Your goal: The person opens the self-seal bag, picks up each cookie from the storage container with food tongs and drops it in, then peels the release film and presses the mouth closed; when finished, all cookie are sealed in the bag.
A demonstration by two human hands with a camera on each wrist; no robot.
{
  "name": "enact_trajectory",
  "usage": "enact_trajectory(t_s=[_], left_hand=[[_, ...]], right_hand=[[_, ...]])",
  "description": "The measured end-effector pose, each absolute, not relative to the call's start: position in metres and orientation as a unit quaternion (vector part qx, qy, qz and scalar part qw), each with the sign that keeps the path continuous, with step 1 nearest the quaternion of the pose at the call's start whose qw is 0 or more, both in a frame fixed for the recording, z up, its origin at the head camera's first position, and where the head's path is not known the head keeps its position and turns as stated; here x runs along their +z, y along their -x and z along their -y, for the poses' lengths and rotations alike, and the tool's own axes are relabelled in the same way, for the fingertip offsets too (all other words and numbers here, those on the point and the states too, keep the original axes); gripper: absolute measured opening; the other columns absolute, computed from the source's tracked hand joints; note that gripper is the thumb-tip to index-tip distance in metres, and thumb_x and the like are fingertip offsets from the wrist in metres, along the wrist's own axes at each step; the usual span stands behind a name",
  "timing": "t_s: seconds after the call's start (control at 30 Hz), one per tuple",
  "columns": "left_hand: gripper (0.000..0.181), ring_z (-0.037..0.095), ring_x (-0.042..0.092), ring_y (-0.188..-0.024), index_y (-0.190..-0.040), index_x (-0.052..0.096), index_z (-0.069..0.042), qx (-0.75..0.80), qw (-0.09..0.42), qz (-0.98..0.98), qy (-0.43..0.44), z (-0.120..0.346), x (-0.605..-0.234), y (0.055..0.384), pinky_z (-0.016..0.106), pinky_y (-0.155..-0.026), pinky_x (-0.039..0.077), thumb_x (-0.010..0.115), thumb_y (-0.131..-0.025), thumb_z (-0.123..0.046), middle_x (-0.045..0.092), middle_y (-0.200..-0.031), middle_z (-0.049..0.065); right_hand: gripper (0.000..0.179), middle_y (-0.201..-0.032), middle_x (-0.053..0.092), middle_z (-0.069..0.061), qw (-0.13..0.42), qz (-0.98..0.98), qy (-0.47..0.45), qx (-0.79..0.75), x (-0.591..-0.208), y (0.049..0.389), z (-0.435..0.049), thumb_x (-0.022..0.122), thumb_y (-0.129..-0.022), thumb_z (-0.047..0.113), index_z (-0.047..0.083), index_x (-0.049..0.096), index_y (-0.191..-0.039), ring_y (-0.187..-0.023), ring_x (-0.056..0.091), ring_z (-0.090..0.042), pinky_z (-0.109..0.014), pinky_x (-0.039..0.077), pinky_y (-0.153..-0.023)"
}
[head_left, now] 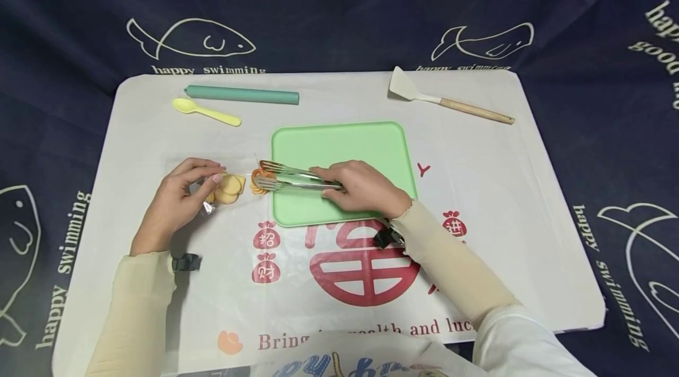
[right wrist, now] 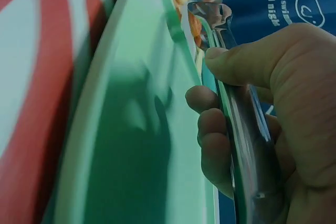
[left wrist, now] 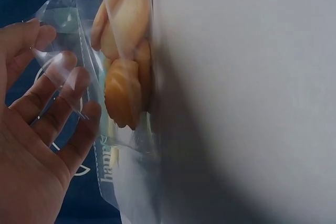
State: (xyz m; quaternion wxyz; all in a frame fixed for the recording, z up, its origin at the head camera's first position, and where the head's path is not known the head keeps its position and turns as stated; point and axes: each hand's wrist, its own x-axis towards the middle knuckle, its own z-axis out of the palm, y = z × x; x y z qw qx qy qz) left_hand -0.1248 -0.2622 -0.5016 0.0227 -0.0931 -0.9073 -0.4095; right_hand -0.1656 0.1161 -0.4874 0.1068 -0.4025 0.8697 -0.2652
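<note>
My left hand (head_left: 177,200) pinches the edge of a clear plastic bag (left wrist: 131,144) between thumb and fingertips. Pale yellow round biscuits (head_left: 229,189) and a ridged golden-brown biscuit (left wrist: 122,93) lie inside the bag, which sits just left of a light green tray (head_left: 339,141). My right hand (head_left: 363,188) grips metal tongs (head_left: 305,177) over the tray. The tong tips reach past the tray's left rim, one either side of orange, scallop-edged biscuits (head_left: 256,188) at the bag's right end. The tips partly hide these biscuits.
Behind the bag lie a teal rod (head_left: 241,95) and a yellow spoon (head_left: 209,112). A white spatula with a wooden handle (head_left: 477,111) lies at the back right. The white table cover (head_left: 477,165) has red printing. A dark blue fish-patterned cloth (head_left: 339,29) hangs behind the table.
</note>
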Motion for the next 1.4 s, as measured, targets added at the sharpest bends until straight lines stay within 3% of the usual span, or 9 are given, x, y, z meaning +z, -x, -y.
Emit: enact_trajectory(t_s=[0.13, 0.27, 0.43, 0.67, 0.9, 1.13, 1.23, 1.3, 1.4], left_hand=[[0.027, 0.027, 0.055, -0.121, -0.114, 0.076, -0.005, -0.414, 0.024, 0.905, 0.093, 0.262, -0.501, 0.126, 0.052, -0.100, 0.042, 0.066, -0.102, -0.027, 0.063, -0.122, 0.002], [0.025, 0.026, 0.055, -0.120, -0.115, 0.076, -0.005, -0.417, 0.029, 0.903, 0.097, 0.261, -0.501, 0.127, 0.045, -0.101, 0.043, 0.066, -0.102, -0.024, 0.063, -0.122, 0.002], [0.023, 0.023, 0.056, -0.119, -0.116, 0.076, -0.006, -0.418, 0.041, 0.902, 0.098, 0.260, -0.499, 0.128, 0.026, -0.099, 0.040, 0.068, -0.101, -0.021, 0.064, -0.121, 0.000], [0.023, 0.024, 0.056, -0.119, -0.117, 0.076, -0.006, -0.422, 0.043, 0.901, 0.095, 0.260, -0.498, 0.128, 0.030, -0.101, 0.040, 0.069, -0.100, -0.019, 0.064, -0.121, 0.002], [0.022, 0.023, 0.056, -0.119, -0.115, 0.076, -0.005, -0.419, 0.048, 0.901, 0.097, 0.261, -0.500, 0.128, 0.023, -0.098, 0.038, 0.068, -0.100, -0.020, 0.064, -0.120, 0.002], [0.024, 0.024, 0.055, -0.120, -0.116, 0.076, -0.005, -0.421, 0.037, 0.902, 0.087, 0.261, -0.500, 0.128, 0.044, -0.103, 0.042, 0.068, -0.100, -0.022, 0.063, -0.120, 0.002], [0.024, 0.025, 0.055, -0.121, -0.116, 0.076, -0.005, -0.422, 0.033, 0.902, 0.082, 0.261, -0.501, 0.128, 0.051, -0.104, 0.041, 0.068, -0.101, -0.022, 0.063, -0.120, 0.002], [0.024, 0.025, 0.055, -0.121, -0.115, 0.076, -0.005, -0.423, 0.031, 0.902, 0.081, 0.260, -0.501, 0.127, 0.050, -0.103, 0.041, 0.068, -0.100, -0.023, 0.063, -0.121, 0.002], [0.023, 0.026, 0.055, -0.121, -0.114, 0.076, -0.004, -0.424, 0.031, 0.901, 0.086, 0.260, -0.501, 0.126, 0.049, -0.101, 0.041, 0.068, -0.100, -0.021, 0.063, -0.121, 0.003]], right_hand=[[0.049, -0.111, 0.072, 0.002, 0.125, -0.862, 0.409, -0.272, -0.487, 0.171, -0.094, 0.067, -0.098, 0.024, 0.011, 0.058, -0.144, -0.072, 0.053, -0.008, -0.028, 0.046, -0.069], [0.049, -0.120, 0.071, 0.001, 0.133, -0.863, 0.410, -0.264, -0.486, 0.175, -0.076, 0.066, -0.097, 0.024, 0.014, 0.058, -0.144, -0.078, 0.057, -0.006, -0.026, 0.046, -0.072], [0.049, -0.116, 0.072, 0.004, 0.138, -0.864, 0.408, -0.260, -0.487, 0.178, -0.062, 0.064, -0.097, 0.024, 0.017, 0.058, -0.145, -0.072, 0.054, -0.006, -0.024, 0.045, -0.069], [0.049, -0.115, 0.072, 0.004, 0.159, -0.859, 0.395, -0.285, -0.490, 0.180, -0.049, 0.065, -0.097, 0.025, 0.016, 0.058, -0.144, -0.057, 0.046, -0.006, -0.024, 0.040, -0.054], [0.050, -0.119, 0.071, 0.004, 0.178, -0.864, 0.374, -0.285, -0.490, 0.177, -0.053, 0.066, -0.097, 0.028, 0.017, 0.058, -0.145, -0.053, 0.044, -0.007, -0.025, 0.038, -0.051], [0.051, -0.138, 0.061, 0.002, 0.173, -0.868, 0.360, -0.295, -0.484, 0.171, -0.075, 0.069, -0.096, 0.029, 0.015, 0.058, -0.144, -0.071, 0.055, -0.010, -0.026, 0.045, -0.062], [0.054, -0.128, 0.068, 0.003, 0.166, -0.872, 0.343, -0.306, -0.482, 0.167, -0.091, 0.071, -0.095, 0.032, 0.016, 0.057, -0.145, -0.071, 0.055, -0.010, -0.027, 0.046, -0.066], [0.058, -0.110, 0.073, 0.004, 0.157, -0.878, 0.323, -0.316, -0.482, 0.162, -0.107, 0.073, -0.094, 0.035, 0.018, 0.056, -0.147, -0.068, 0.053, -0.009, -0.028, 0.046, -0.064], [0.064, -0.091, 0.068, 0.007, 0.141, -0.885, 0.271, -0.352, -0.482, 0.154, -0.137, 0.076, -0.092, 0.039, 0.019, 0.054, -0.149, -0.061, 0.051, -0.011, -0.031, 0.046, -0.058]])
